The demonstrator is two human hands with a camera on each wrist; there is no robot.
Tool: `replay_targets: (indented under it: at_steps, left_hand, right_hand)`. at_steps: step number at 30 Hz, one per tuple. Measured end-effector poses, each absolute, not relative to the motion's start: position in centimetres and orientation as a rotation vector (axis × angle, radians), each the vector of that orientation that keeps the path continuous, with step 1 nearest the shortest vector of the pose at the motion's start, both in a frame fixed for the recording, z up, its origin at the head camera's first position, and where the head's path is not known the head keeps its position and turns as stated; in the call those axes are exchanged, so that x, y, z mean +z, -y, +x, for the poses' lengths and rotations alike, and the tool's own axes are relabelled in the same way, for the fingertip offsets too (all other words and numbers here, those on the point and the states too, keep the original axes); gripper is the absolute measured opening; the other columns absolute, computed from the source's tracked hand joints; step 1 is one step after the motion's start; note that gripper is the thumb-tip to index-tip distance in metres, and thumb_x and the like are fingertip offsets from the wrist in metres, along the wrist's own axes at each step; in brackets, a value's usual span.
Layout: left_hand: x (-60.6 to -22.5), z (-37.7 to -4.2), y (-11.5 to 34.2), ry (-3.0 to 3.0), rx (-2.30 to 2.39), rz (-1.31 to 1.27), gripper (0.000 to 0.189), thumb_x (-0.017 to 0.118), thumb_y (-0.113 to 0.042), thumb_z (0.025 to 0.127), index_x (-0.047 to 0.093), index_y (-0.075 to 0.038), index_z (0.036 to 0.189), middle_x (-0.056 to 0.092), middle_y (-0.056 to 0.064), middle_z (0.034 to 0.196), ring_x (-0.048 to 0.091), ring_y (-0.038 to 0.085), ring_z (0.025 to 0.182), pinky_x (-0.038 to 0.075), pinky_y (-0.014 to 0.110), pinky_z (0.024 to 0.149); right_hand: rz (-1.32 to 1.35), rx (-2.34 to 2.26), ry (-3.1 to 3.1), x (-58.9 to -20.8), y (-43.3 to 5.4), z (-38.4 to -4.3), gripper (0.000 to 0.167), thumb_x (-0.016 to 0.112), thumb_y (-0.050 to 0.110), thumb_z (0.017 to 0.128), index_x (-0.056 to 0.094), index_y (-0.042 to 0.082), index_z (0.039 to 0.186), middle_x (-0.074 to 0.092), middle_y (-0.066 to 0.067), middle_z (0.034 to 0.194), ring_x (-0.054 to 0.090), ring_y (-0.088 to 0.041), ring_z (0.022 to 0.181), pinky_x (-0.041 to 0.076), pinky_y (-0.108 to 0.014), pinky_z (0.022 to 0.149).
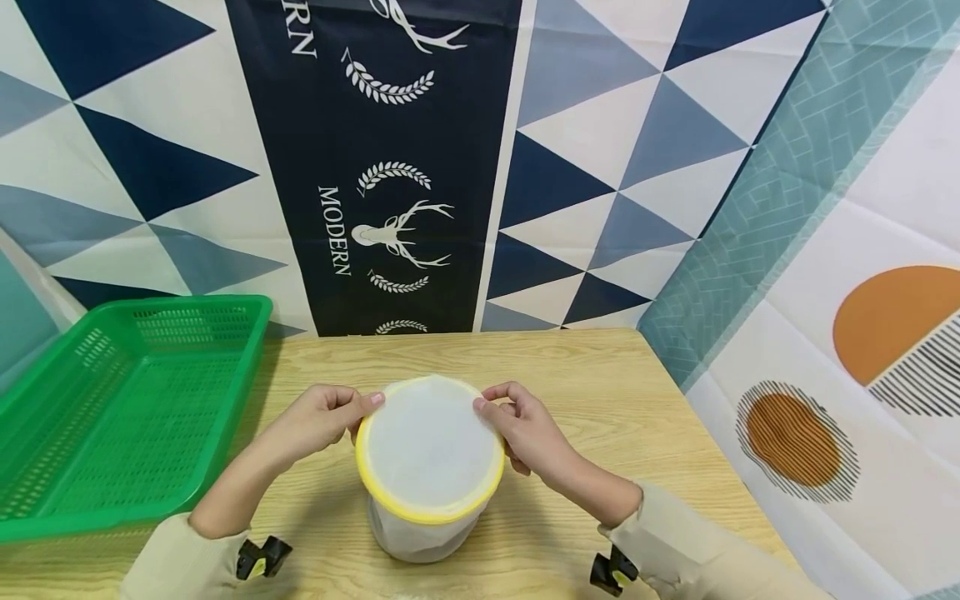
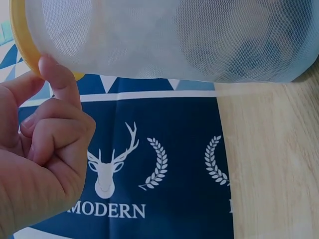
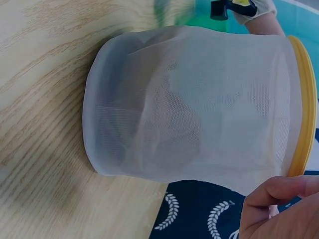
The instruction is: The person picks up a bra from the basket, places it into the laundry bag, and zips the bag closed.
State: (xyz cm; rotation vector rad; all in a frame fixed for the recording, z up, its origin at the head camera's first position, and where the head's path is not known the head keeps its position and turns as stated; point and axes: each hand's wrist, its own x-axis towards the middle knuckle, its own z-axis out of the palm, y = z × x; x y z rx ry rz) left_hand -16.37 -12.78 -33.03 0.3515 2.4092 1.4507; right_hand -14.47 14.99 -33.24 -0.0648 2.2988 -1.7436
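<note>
A white mesh laundry bag (image 1: pixel 433 442), shaped like a cylinder with a yellow rim (image 1: pixel 429 515) around its top, stands upright on the wooden table. My left hand (image 1: pixel 322 423) pinches the rim at its upper left between thumb and finger. On the opposite side, my right hand (image 1: pixel 532 429) pinches the rim at the upper right. The left wrist view shows thumb and forefinger on the yellow edge, the other fingers curled. Dim, blurred shapes show through the mesh side (image 2: pixel 224 40); I cannot tell what they are. In the right wrist view, the mesh wall (image 3: pixel 199 104) looks slightly creased.
A green plastic basket (image 1: pixel 258 333) with perforated walls sits at the table's left. The wooden table (image 1: pixel 600 375) ends at a patterned cloth backdrop (image 1: pixel 405 150) behind, and another printed cloth (image 1: pixel 802 333) hangs on the right.
</note>
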Motion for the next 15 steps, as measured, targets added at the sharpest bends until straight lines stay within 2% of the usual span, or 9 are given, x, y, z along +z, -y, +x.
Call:
replay_targets:
  at_steps: [9, 15]
  left_hand:
    - [-33.38, -16.7, 13.25, -2.383, 1.372, 0.346, 0.048, 0.051, -0.046, 0.093, 0.059, -0.006, 0.069, 0.043, -0.002, 0.051, 0.025, 0.01, 0.041, 0.024, 0.023, 0.041]
    - [-33.69, -16.97, 13.58, -2.383, 1.378, 0.336, 0.049, 0.048, -0.047, 0.095, 0.061, -0.005, 0.073, 0.053, -0.001, 0.059, 0.026, 0.009, 0.042, 0.024, 0.022, 0.041]
  right_hand:
    - [-0.085, -1.698, -2.305, -33.78, -14.98, -14.77, 0.033, 0.056, 0.031, 0.093, 0.05, 0.01, 0.117, 0.045, 0.0, 0.061, 0.03, -0.012, 0.04, 0.026, -0.023, 0.036]
    - [-0.097, -1.692, -2.307, -34.04, -14.99, -14.91, 0.032, 0.052, 0.033, 0.095, 0.05, 0.009, 0.117, 0.043, 0.0, 0.059, 0.029, -0.012, 0.041, 0.026, -0.023, 0.037]
